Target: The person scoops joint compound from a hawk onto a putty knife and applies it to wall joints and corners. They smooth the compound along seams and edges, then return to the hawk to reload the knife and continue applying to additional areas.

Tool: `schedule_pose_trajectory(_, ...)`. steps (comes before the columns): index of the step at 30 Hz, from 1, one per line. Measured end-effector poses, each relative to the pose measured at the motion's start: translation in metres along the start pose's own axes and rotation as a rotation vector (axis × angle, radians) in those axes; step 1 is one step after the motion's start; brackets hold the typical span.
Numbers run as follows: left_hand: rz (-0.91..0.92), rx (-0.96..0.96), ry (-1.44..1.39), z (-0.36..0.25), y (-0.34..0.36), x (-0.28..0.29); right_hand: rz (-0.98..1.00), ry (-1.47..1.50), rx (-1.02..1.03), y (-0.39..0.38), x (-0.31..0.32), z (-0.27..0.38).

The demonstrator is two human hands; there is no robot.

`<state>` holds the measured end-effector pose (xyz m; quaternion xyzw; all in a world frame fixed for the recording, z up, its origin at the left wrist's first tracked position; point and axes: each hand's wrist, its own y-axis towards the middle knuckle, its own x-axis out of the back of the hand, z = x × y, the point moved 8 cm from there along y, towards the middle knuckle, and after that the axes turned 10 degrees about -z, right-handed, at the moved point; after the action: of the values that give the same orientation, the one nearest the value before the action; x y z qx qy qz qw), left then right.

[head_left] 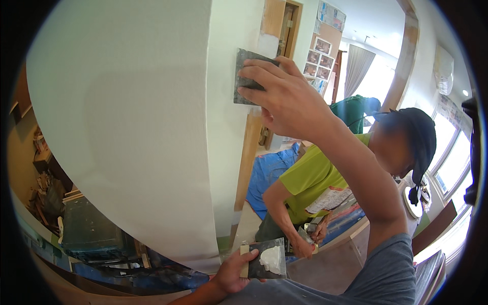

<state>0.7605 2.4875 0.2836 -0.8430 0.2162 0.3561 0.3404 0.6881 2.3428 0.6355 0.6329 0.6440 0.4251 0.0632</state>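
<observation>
My right hand [292, 96] is raised, its fingers spread over the back of a dark flat putty scraper [241, 96]. The scraper lies against or very close to the narrow pale-green face of the wall [223, 152], right of its corner. Low in front of me, my left hand [235, 272] grips the light handle of a dark, wide-bladed putty knife [254, 264]. A lump of white putty [272, 260] sits on that blade. The wide pale wall face [147, 127] fills the left side.
Close on the right, a co-worker in a lime shirt [315, 173] and dark cap bends over something in their hands. Someone in green [351, 109] is behind. Blue sheeting [272, 170] covers floor beyond the wall. A dark case [94, 229] and wood scraps lie lower left.
</observation>
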Motion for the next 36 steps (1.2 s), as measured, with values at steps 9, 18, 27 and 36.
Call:
schedule_pose_trajectory(9, -0.068, -0.058, -0.105, 0.033, -0.015, 0.003, 0.088, -0.132, -0.166, -0.02, -0.002, -0.016)
schedule_pose_trajectory(18, 0.06, -0.287, -0.275, 0.052, -0.078, -0.027, -0.106, 0.447, -0.635, -0.101, 0.128, 0.028)
schedule_pose_trajectory(27, -0.089, -0.715, -0.452, 0.054, -0.179, -0.048, -0.523, 2.298, -0.907, -0.217, 0.133, 0.14)
schedule_pose_trajectory(36, 0.164, -0.638, -0.348, 0.022, -0.177, -0.09, -0.704, 2.526, -1.06, -0.203, 0.132, 0.168)
